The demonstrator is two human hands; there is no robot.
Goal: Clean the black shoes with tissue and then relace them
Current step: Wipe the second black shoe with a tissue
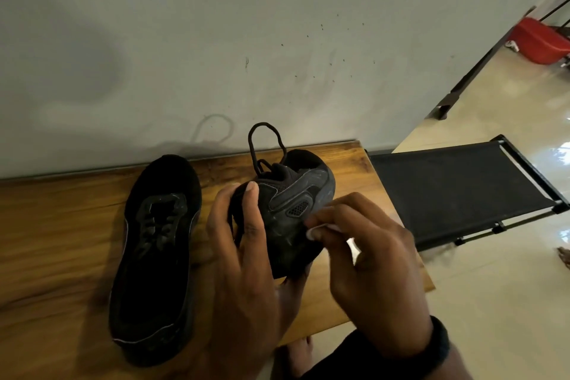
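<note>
Black sneaker (pixel 290 210): we are gripping it in left hand (pixel 243 256), right hand (pixel 370 271) pinching tissue (pixel 320 227) against its side; second sneaker (pixel 154 262) lying on table (pixel 46 241).

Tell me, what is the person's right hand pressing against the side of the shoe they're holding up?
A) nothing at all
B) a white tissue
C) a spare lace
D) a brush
B: the right hand pinches a small white tissue against the side of the black shoe, which the left hand grips.
</note>
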